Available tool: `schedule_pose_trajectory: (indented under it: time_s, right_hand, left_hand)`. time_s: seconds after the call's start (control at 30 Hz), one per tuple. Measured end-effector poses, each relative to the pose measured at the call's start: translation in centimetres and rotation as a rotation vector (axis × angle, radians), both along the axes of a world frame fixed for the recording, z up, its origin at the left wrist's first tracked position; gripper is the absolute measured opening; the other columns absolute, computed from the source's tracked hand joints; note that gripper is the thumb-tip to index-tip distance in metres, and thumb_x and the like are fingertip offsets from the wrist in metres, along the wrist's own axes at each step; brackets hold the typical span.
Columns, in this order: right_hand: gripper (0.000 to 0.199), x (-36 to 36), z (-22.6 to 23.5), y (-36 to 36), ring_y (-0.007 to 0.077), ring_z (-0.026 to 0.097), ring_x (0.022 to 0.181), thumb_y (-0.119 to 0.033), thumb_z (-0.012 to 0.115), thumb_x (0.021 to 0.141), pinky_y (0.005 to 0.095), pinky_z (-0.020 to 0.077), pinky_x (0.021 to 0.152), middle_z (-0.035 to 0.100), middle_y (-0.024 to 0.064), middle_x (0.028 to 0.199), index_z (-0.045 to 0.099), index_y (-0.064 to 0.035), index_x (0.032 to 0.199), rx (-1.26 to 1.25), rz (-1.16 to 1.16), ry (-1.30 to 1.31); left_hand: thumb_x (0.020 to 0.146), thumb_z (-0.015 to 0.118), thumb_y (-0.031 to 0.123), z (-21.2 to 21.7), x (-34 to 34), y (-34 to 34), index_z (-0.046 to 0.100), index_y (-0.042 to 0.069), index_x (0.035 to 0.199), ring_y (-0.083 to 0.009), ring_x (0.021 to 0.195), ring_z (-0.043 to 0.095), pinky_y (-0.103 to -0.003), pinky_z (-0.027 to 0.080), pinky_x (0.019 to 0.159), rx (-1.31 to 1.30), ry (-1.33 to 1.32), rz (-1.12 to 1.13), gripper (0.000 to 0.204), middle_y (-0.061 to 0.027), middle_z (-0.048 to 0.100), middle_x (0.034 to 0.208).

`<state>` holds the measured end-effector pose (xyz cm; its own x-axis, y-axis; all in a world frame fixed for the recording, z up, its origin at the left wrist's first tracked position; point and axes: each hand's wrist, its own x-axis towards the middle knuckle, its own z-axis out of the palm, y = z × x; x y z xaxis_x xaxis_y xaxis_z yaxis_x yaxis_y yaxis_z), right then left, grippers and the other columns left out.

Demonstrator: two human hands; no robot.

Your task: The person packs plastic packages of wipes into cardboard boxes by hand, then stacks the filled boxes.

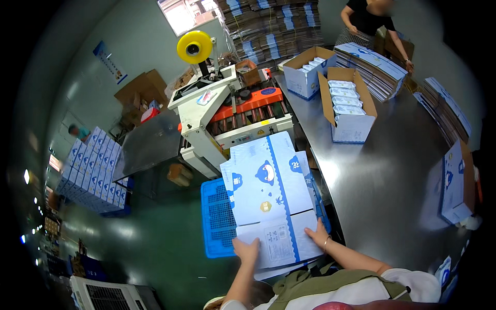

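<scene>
White-and-blue flattened carton with a cartoon penguin; blue crate beneath.

A flat white-blue carton lies left of the steel table; two open cartons stand on it.

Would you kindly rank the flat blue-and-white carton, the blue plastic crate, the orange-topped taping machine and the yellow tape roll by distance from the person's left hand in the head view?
From the left hand:
1. Flat blue-and-white carton, under the hand, touching it.
2. Blue plastic crate, just beyond, beneath the carton, to the left.
3. Orange-topped taping machine, farther ahead.
4. Yellow tape roll, farthest, on top of the machine.
</scene>
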<state>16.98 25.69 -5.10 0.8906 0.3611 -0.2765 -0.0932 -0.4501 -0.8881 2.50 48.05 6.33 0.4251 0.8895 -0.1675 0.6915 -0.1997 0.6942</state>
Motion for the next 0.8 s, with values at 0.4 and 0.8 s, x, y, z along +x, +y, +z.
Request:
schedule_pose_trajectory:
  time_s: [0.4,0.8]
  right_hand:
    - [0.050,7.5,23.9,-20.6,0.0219,0.054,0.109,-0.044,0.038,0.096,0.0342,0.0375,0.096,0.064,0.0059,0.107,0.061,-0.0011,0.107,1.163,-0.800,-0.337]
    - [0.039,-13.2,19.5,-41.6,0.0304,0.056,0.062,-0.034,0.053,0.083,0.0367,0.0381,0.076,0.061,0.0109,0.060,0.064,-0.0072,0.057,-0.823,0.229,-0.410]
  left_hand:
    - [0.079,0.062,0.028,9.1,0.0,-18.5,0.038,-0.001,0.129,-0.0220,0.117,0.042,-0.035,0.024,0.105,-1.148,-1.010,-0.844,0.063,-0.0091,0.045,0.126]
    - [0.057,0.083,0.013,15.2,18.3,-26.8,0.020,-0.005,0.140,-0.0349,0.134,0.028,-0.037,0.023,0.110,0.289,-0.575,-1.551,0.106,-0.0239,0.023,0.146]
